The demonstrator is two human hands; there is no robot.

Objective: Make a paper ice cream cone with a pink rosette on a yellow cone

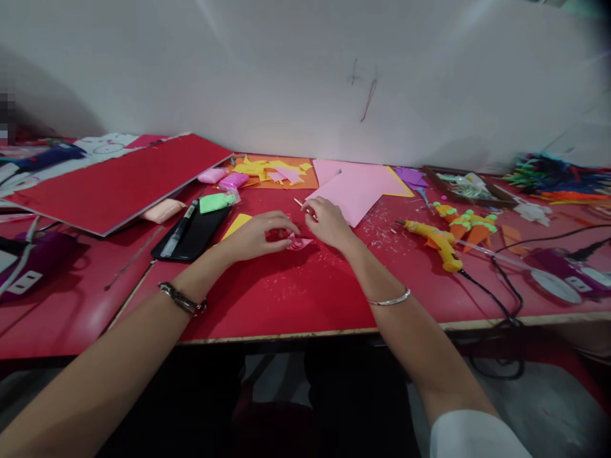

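Note:
My left hand (260, 236) is curled low over the red table, its thumb and fingers closing on the edge of a small folded pink paper piece (299, 243). The piece has a rolled, petal-like middle and a pointed end. Just right of it, my right hand (328, 222) is closed, with a thin pale stick (298, 202) poking out from its fingers toward the upper left. The fingertips partly hide the stick. Behind my right hand lies a pink paper sheet (353, 191). Yellow paper (237, 224) shows behind my left hand.
A yellow glue gun (436, 242) with a black cord lies to the right, beside orange and green crafted pieces (465, 222). On the left are a black phone (191, 236) with a pen (179, 230) on top, clay packets (217, 202) and a large red board (124, 181).

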